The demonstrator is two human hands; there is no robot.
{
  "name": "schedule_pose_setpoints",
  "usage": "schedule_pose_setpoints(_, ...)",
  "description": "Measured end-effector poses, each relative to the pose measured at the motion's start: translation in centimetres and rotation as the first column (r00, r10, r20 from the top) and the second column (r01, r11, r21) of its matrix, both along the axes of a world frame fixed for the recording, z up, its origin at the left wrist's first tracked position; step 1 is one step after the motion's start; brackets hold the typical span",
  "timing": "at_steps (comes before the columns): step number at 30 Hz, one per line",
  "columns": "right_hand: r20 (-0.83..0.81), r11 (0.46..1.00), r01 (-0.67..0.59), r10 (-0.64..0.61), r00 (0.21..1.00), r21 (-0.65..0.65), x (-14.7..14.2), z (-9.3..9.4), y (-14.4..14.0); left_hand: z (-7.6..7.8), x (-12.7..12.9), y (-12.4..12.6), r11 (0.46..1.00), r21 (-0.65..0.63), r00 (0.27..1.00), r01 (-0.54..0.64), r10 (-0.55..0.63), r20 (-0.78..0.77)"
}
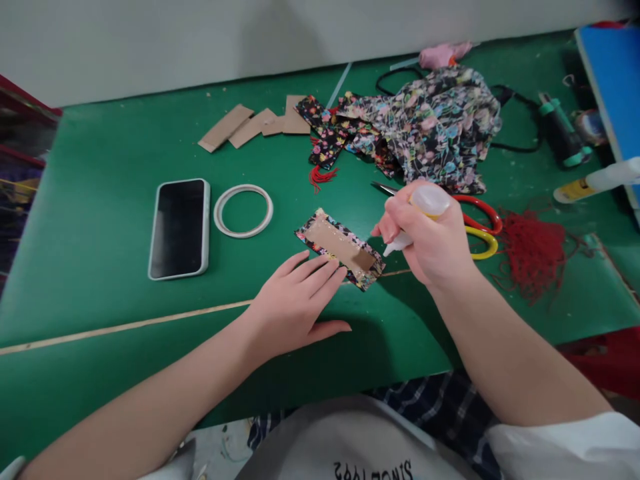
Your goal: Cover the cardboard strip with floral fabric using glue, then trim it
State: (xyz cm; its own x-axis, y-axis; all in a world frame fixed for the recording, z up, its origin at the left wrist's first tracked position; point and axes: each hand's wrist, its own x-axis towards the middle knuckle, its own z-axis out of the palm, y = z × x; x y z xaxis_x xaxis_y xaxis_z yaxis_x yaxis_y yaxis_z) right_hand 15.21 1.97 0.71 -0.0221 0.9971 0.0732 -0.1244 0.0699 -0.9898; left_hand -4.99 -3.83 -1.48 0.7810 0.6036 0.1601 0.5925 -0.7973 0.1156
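Observation:
On the green table lies a small cardboard strip (334,241) with floral fabric folded over its edges; wet, shiny glue shows along its border. My left hand (300,297) rests flat, fingers stretched out, their tips touching the strip's near edge. In my right hand (433,233) is a glue bottle (431,200), gripped with its white nozzle pointing down beside the strip's right end. Scissors (483,227) with red and yellow handles lie behind my right hand, their blades partly hidden by it.
A phone (180,229) and a tape roll (243,211) lie at left. Cardboard pieces (227,127) and crumpled floral fabric (430,120) lie at the back. Red threads (533,250), a green-and-black tool (563,130) and another glue bottle (595,181) are at right.

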Motion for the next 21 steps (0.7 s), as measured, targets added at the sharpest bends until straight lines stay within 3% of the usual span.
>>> schedule_pose_setpoints(12, -0.018, 0.999, -0.040, 0.040, 0.999, -0.025, 0.1, 0.3, 0.0, -0.1, -1.1, 1.0, 0.998, -0.001, 0.998, -0.057, 0.057, -0.010)
schedule_pose_setpoints(21, 0.019, 0.984, -0.151, 0.153, 0.988, -0.091, -0.1, 0.2, -0.1, 0.8, -0.4, 1.4, 0.999, 0.001, 0.996, -0.035, 0.035, -0.076)
